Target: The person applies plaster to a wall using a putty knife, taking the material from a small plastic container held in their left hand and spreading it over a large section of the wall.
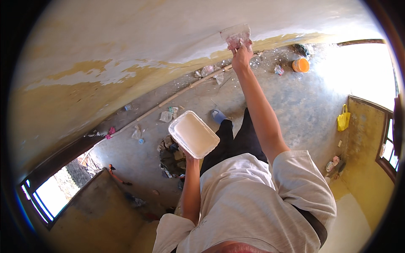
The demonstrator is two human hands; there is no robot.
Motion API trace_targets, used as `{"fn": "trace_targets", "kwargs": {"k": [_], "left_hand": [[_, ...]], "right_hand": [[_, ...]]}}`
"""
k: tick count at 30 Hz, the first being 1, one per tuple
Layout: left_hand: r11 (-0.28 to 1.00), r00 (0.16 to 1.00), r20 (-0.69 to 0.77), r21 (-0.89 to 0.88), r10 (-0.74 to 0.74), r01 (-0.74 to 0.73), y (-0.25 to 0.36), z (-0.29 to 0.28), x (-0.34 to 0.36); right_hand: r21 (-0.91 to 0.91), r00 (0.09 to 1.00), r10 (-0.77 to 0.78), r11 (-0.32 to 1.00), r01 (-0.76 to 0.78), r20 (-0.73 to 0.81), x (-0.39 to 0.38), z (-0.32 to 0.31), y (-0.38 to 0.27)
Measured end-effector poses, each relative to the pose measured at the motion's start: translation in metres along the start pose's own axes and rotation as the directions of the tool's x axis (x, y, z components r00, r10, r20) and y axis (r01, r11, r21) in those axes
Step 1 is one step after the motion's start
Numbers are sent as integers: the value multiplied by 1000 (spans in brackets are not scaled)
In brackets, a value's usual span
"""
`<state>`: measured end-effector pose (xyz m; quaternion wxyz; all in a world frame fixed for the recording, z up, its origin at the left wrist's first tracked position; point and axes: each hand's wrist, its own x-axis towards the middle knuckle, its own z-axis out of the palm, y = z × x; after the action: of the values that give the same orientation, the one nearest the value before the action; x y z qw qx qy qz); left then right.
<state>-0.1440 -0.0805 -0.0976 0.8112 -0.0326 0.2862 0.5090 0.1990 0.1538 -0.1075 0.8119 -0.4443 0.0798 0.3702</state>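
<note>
Right hand is clamped on a flat scraper, arm stretched way out, and the blade sticks out just past the fingertips, on the far side of the hand and up by the wall. Can't really tell if its edge is touching. That wall's a mix of smooth whitish coating and patchy yellow, fwiw. Left hand has hold of a white tub from underneath, closer to the body, with most of the fingers hidden behind it. Tub's tipped a bit and has pale, creamy stuff in it, well apart from the scraper. Down on the floor there's a long pole near the wall, plus an orange bucket off to the right.
</note>
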Motion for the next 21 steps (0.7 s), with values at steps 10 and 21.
{"fn": "trace_targets", "kwargs": {"k": [10,21], "left_hand": [[1000,1000,-1,11,25,-25,10,-6,-4],[999,998,50,10,36,-37,11,1,7]], "right_hand": [[21,995,-61,998,59,83,-19,12,-19],[-232,997,2,972,17,80,-23,-49,-20]]}}
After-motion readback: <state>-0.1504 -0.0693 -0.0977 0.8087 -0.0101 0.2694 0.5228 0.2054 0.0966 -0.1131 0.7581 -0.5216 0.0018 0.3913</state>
